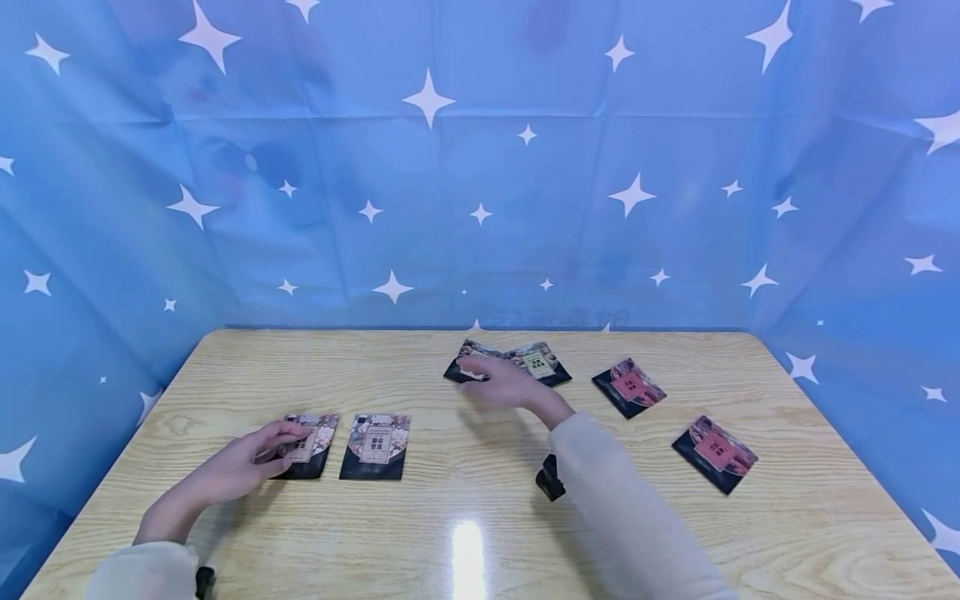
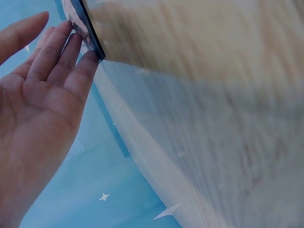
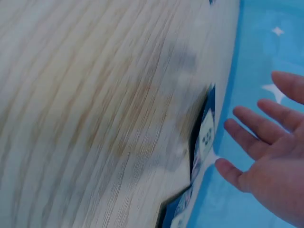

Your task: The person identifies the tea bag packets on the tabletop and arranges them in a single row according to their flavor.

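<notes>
My left hand rests its fingertips on a flat sachet with a pale label and a dark lower band. In the left wrist view, the fingers are nearly straight along that sachet and the thumb stands apart. A matching pale-label sachet lies just to its right. At the back of the table, my right hand hovers with loosely spread fingers, holding nothing. It partly covers one sachet in the head view; a sachet with a yellowish label lies beside that one.
Two red-label sachets lie tilted on the right side, one farther back and one nearer. They rest on a wood-grain table. A blue star-patterned cloth hangs behind the table and along its sides.
</notes>
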{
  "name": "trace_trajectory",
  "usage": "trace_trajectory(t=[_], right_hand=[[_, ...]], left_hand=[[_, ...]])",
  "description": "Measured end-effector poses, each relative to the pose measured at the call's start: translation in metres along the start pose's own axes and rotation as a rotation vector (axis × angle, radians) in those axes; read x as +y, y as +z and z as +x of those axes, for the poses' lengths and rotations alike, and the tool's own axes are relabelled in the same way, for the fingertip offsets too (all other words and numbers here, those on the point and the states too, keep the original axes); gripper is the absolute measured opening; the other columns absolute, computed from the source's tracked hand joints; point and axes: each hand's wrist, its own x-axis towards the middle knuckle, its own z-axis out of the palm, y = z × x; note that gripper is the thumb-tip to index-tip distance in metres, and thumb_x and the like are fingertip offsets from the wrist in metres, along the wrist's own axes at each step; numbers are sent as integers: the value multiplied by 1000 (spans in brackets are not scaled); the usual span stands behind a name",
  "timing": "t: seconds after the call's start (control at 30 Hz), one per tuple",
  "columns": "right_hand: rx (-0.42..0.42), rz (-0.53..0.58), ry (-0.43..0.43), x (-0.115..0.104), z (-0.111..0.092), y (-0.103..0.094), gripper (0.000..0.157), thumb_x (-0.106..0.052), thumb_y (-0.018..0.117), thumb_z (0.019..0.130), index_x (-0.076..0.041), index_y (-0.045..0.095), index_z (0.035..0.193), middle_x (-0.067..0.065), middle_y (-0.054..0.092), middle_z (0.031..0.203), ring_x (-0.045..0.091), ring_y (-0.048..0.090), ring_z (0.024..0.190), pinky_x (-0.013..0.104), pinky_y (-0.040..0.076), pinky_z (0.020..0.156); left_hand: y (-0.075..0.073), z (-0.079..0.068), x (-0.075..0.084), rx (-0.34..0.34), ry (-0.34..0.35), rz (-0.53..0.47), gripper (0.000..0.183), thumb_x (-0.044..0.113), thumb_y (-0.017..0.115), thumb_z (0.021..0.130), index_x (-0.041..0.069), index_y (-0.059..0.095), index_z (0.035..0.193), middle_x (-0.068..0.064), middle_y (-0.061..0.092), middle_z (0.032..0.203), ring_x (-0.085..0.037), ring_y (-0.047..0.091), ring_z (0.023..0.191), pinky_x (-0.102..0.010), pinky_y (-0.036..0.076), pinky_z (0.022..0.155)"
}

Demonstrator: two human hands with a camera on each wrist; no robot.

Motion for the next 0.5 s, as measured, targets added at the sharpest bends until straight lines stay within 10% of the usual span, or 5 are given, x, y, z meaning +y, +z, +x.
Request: trace_trajectory(t=[0.5], right_hand=[[-41, 24, 71, 21, -14, 2, 50, -14, 47, 98, 1, 31, 143, 17, 35, 145, 32, 31, 133, 45, 27, 107]], left_hand=[[1, 0, -1, 4, 1, 1, 38, 9, 54, 95, -2, 45, 130, -30, 40, 134, -48, 38, 122, -53, 44, 88]])
